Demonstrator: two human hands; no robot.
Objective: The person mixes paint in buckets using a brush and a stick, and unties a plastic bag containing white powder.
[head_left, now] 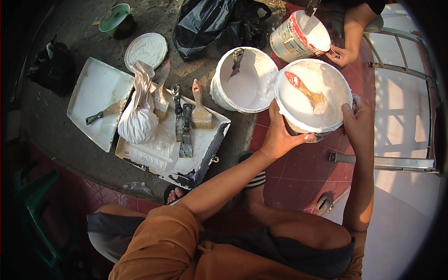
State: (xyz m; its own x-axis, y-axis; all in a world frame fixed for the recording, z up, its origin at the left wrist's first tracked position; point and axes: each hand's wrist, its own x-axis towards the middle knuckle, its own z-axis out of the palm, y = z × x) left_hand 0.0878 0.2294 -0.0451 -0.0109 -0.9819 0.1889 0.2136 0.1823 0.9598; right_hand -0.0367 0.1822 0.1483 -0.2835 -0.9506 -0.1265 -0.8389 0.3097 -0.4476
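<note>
Between my two hands is a white paint bucket [284, 100], gripped at its near left side and its right side. My left hand [284, 133] has its fingers around the bucket's left wall and its thumb along the near side. My right hand [358, 116] clasps the right rim, thumb at the edge. Inside the bucket, white paint surrounds a paintbrush [305, 91] with a red-topped handle. Just left stands another white bucket [219, 88], holding white paint and a dark-handled scraper [237, 60].
A co-worker's hand [343, 55] holds a third bucket [287, 44]. Paint trays [100, 74] [217, 135], putty knives [185, 140], brushes [202, 109] and a tied white bag [139, 123] lie left. Behind are a round lid [147, 50], black plastic [200, 28] and a green bowl [116, 22]. A metal ladder [396, 163] lies right.
</note>
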